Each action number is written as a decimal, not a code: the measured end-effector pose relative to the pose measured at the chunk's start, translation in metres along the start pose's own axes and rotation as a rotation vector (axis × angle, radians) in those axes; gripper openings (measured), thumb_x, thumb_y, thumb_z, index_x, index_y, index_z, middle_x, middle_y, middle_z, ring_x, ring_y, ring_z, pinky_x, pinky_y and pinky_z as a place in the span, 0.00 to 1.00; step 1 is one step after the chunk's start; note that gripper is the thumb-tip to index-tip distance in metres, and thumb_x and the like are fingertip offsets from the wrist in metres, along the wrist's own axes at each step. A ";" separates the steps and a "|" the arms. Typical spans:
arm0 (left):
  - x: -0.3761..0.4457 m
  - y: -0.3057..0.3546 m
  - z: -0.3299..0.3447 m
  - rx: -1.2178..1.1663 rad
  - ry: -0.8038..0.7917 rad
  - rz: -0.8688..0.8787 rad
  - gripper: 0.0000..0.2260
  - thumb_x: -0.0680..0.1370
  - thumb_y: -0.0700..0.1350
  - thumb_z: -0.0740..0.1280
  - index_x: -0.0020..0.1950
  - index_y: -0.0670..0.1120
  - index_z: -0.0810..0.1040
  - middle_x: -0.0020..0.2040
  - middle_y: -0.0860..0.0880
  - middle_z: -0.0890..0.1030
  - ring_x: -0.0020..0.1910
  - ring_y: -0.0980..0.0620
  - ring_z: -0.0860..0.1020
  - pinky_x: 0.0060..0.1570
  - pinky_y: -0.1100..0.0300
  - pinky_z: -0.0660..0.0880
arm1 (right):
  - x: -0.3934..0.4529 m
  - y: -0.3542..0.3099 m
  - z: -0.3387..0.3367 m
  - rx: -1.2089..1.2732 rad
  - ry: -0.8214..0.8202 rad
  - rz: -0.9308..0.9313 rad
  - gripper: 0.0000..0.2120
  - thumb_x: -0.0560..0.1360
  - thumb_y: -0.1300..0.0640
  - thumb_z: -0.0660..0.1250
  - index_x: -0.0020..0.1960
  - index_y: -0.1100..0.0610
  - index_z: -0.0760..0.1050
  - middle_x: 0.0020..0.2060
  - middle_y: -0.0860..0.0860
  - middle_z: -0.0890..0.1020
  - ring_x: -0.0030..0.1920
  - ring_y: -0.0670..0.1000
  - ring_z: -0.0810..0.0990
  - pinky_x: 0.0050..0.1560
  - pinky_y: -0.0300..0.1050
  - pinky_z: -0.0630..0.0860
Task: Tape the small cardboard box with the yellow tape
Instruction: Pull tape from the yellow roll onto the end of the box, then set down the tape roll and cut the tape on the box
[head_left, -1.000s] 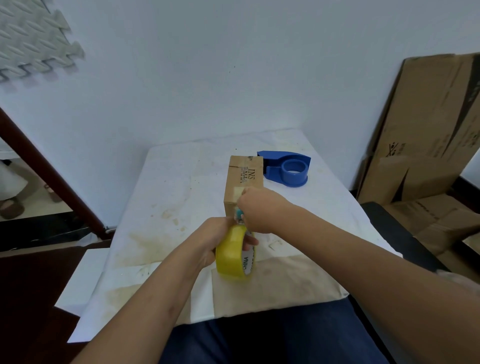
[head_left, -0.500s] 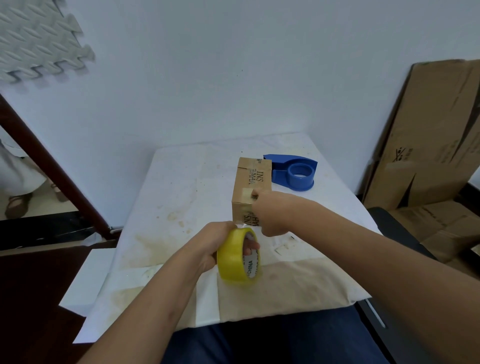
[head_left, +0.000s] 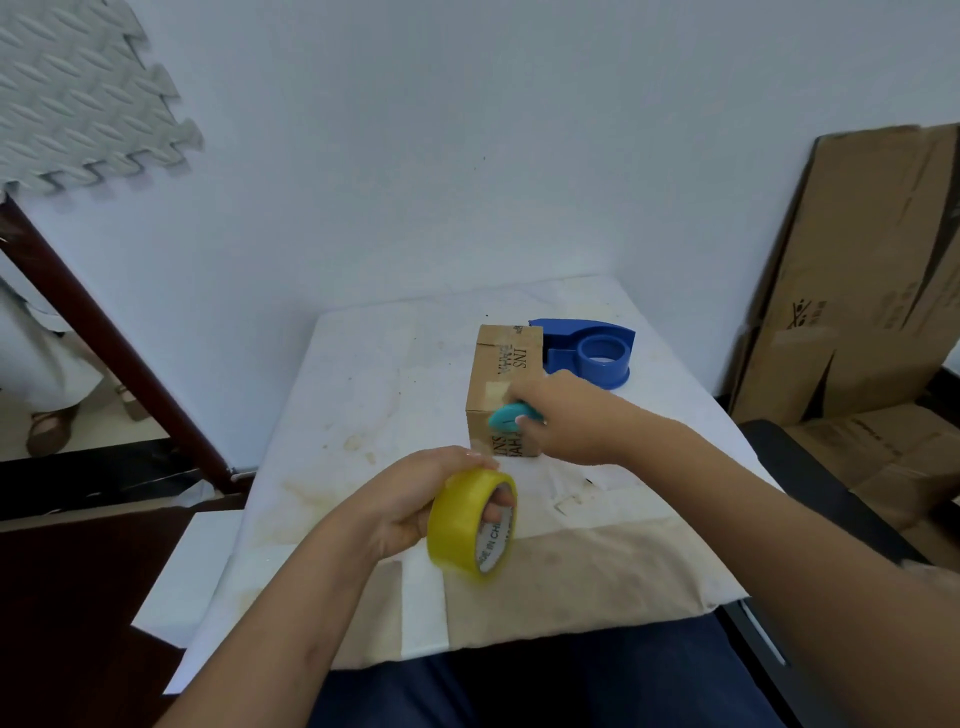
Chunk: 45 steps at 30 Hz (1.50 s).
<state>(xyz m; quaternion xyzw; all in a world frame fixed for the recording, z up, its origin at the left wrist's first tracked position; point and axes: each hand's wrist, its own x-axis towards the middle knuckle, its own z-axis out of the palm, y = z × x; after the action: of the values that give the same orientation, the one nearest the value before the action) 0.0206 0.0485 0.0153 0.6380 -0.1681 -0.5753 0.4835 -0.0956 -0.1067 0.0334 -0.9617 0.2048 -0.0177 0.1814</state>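
A small cardboard box (head_left: 501, 364) with black print stands on the white table (head_left: 379, 384), a short strip of tape stuck on its near top edge. My left hand (head_left: 415, 499) holds the yellow tape roll (head_left: 470, 525) in front of the box, fingers through its core. My right hand (head_left: 566, 415) rests against the box's right near corner and grips a small teal cutter (head_left: 511, 415) pressed to the box front.
A blue tape dispenser (head_left: 592, 351) lies behind the box on the right. Flattened cardboard sheets (head_left: 857, 291) lean against the wall at right. A black chair arm (head_left: 810, 478) is beside the table. Brown paper (head_left: 597, 577) covers the table's near edge.
My left hand has drawn the yellow roll back from the box toward me. My right hand has slid along the box's near edge, and the teal cutter now shows.
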 end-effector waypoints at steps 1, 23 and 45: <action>-0.002 0.001 -0.001 0.018 -0.028 0.038 0.10 0.78 0.43 0.67 0.56 0.39 0.80 0.47 0.36 0.85 0.34 0.46 0.83 0.38 0.56 0.82 | -0.004 0.002 0.001 0.091 0.082 0.009 0.06 0.79 0.58 0.58 0.54 0.55 0.71 0.45 0.52 0.76 0.38 0.49 0.73 0.32 0.38 0.64; 0.070 0.001 0.110 -0.323 -0.069 0.270 0.06 0.77 0.34 0.67 0.51 0.40 0.82 0.50 0.42 0.84 0.48 0.48 0.83 0.45 0.57 0.83 | -0.070 0.092 0.027 1.104 0.629 0.516 0.11 0.76 0.53 0.68 0.52 0.60 0.75 0.42 0.55 0.81 0.40 0.48 0.80 0.48 0.44 0.81; 0.091 0.000 0.128 -0.222 0.236 0.368 0.10 0.79 0.34 0.63 0.53 0.45 0.80 0.53 0.50 0.82 0.53 0.52 0.79 0.57 0.59 0.75 | -0.060 0.099 0.023 0.267 0.530 0.244 0.15 0.78 0.61 0.63 0.64 0.55 0.76 0.62 0.52 0.80 0.59 0.55 0.78 0.60 0.51 0.74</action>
<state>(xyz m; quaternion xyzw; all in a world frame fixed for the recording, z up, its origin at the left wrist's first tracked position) -0.0685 -0.0755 -0.0205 0.6023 -0.1594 -0.4140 0.6636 -0.1869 -0.1591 -0.0215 -0.8597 0.3546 -0.2723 0.2471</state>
